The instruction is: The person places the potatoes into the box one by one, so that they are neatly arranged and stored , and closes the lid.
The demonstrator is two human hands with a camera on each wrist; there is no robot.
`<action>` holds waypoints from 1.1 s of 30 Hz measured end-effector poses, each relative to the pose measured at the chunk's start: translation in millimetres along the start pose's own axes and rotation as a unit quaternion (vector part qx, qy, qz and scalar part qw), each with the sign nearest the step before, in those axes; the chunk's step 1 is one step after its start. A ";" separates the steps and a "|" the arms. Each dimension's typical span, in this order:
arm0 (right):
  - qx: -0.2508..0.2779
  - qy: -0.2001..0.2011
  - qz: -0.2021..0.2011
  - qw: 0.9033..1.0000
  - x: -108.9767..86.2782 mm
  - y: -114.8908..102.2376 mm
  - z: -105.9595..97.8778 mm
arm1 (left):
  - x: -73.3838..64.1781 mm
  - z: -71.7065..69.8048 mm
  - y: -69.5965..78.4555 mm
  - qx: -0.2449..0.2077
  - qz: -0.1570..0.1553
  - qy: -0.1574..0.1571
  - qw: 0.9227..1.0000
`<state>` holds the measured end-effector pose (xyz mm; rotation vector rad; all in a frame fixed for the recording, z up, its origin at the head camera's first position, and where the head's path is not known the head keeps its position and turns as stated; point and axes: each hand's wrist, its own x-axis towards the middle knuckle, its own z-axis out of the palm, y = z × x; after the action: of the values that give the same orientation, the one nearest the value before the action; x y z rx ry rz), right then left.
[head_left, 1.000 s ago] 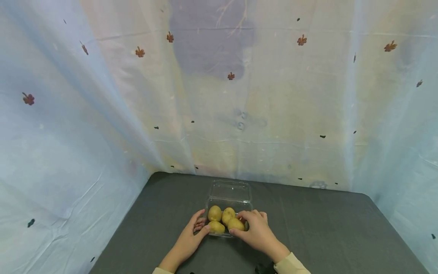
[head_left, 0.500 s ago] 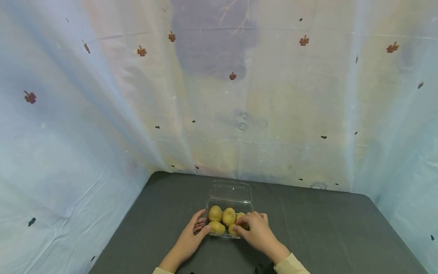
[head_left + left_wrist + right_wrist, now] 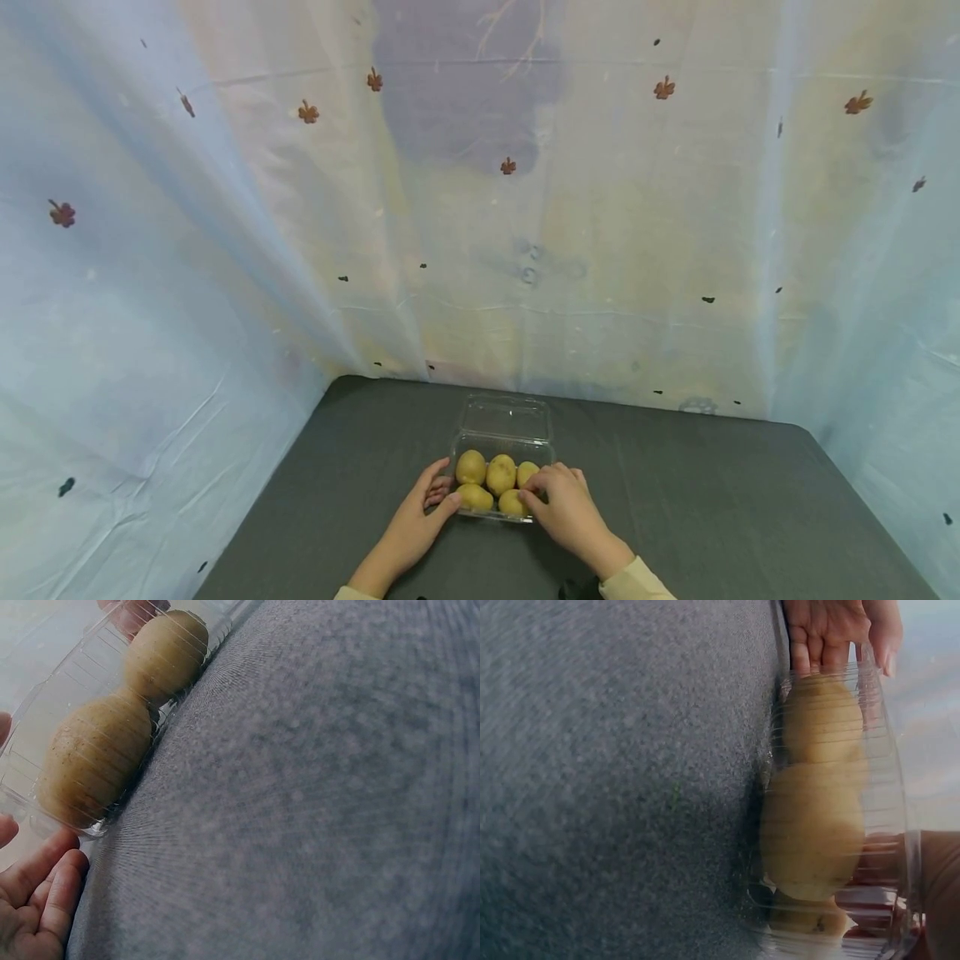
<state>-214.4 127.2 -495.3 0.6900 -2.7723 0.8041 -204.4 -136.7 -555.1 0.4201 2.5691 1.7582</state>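
A clear plastic clamshell container (image 3: 495, 516) lies on the dark cloth with its lid (image 3: 506, 417) folded back. Inside are several yellow potatoes: a front left one (image 3: 475, 497), a front right one (image 3: 512, 502), and a row behind with a partly covered right one (image 3: 527, 473). My left hand (image 3: 412, 521) rests its fingers against the container's left end, its thumb by the near corner; those fingers (image 3: 56, 892) touch the end wall. My right hand (image 3: 566, 508) reaches over the right end, its fingers (image 3: 877, 862) inside beside the potatoes, partly hidden behind the ribbed wall.
The grey cloth-covered table (image 3: 697, 500) stretches out on both sides of the container. Pale patterned curtains (image 3: 600, 250) hang behind and at the sides. A small black object (image 3: 577, 588) shows at the bottom edge near the right sleeve.
The right hand has let go of the front right potato and drawn slightly right. That potato now lies lower in the container, and another behind it is uncovered. The left hand has stayed put.
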 end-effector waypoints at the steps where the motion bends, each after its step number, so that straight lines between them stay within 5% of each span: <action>1: 0.003 0.001 -0.002 1.000 -0.4 0.6 0.3 | -0.2 0.2 -0.2 0.000 0.000 0.000 1.000; 12: 0.089 0.097 0.050 0.990 -4.9 16.8 -2.5 | 0.7 1.0 -1.2 0.003 0.004 -0.003 1.000; 19: 0.117 0.075 0.121 0.983 -5.6 30.2 -3.1 | 0.4 0.4 -1.6 -0.007 -0.006 -0.004 1.000; 33: 0.203 0.069 0.159 0.964 0.7 42.9 -4.4 | 6.0 -7.4 6.8 -0.036 -0.020 -0.028 0.999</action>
<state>-235.4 161.4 -511.2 0.2241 -2.6451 1.4518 -209.9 -139.9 -545.2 0.4057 2.4502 1.7932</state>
